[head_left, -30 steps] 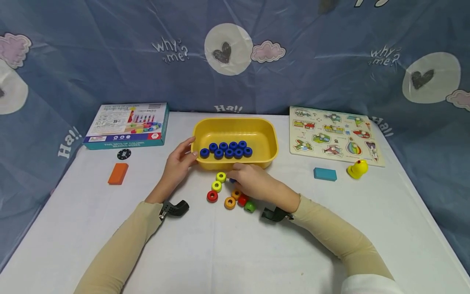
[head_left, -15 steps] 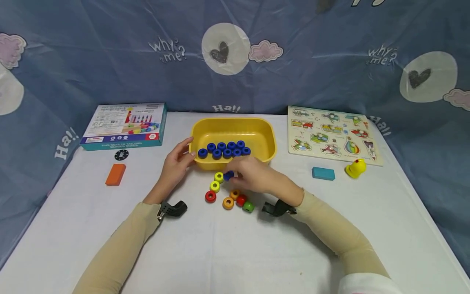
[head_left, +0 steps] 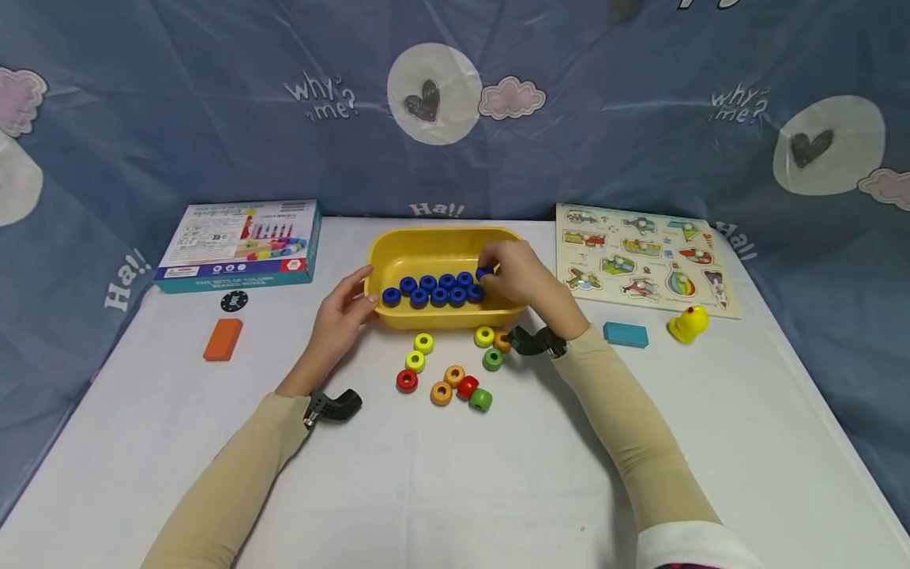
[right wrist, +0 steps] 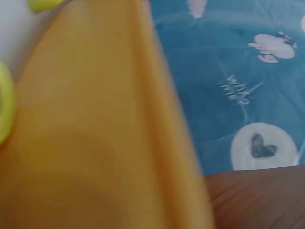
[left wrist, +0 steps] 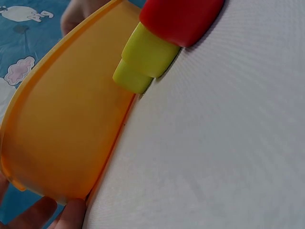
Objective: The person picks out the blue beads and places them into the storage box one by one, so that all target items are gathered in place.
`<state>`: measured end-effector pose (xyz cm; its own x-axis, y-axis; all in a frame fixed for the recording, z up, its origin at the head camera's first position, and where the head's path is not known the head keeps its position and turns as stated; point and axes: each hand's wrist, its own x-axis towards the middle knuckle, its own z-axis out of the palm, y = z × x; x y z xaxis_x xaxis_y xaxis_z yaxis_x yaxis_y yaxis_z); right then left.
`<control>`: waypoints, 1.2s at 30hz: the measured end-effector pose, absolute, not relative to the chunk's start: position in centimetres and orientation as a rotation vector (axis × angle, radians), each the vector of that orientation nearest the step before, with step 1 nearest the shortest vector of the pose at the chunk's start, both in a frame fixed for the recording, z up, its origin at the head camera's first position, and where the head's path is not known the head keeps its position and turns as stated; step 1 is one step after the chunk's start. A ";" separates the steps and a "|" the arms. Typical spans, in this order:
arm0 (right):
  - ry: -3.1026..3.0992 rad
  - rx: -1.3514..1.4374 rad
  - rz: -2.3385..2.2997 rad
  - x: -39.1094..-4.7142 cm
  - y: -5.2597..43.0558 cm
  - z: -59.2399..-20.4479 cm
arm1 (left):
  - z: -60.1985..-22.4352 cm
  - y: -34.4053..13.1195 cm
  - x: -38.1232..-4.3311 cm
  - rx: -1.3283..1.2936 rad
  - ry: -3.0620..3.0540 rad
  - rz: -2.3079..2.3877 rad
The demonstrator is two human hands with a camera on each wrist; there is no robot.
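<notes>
A yellow plastic tray [head_left: 441,318] stands mid-table with two rows of blue beads [head_left: 438,296] along its near side. My left hand [head_left: 343,318] grips its left end, thumb at the near corner; the left wrist view shows these fingers [left wrist: 35,213] against the tray wall. Over the right part of the tray, my right hand [head_left: 522,273] pinches a blue bead [head_left: 484,272] between thumb and fingers, beside the far row. In the right wrist view the tray wall [right wrist: 95,119] fills much of the picture and hides the fingertips.
In front of the tray lie loose yellow beads [head_left: 423,343], red beads [head_left: 407,381], orange beads [head_left: 441,393] and green beads [head_left: 480,400]. Farther out are a boxed bead set [head_left: 238,245], black chip [head_left: 234,300], orange block [head_left: 223,340], picture puzzle [head_left: 643,257], teal block [head_left: 626,334] and yellow duck [head_left: 688,324].
My right hand has picked a blue bead off the table and carried it up and right over the tray, uncovering yellow, orange and green beads. My left hand stays at the tray.
</notes>
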<state>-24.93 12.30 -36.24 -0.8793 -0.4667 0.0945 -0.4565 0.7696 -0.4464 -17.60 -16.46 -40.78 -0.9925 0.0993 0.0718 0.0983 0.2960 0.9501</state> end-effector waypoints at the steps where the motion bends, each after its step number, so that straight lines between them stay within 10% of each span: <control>1: 2.933 -0.757 -0.710 -25.0 12.3 -36.5 | -40.8 -16.5 -17.6 0.189 2.529 1.852; 36: 2.956 -0.629 -0.498 -24.8 11.1 -37.9 | -40.8 -16.5 -17.6 0.162 2.525 1.841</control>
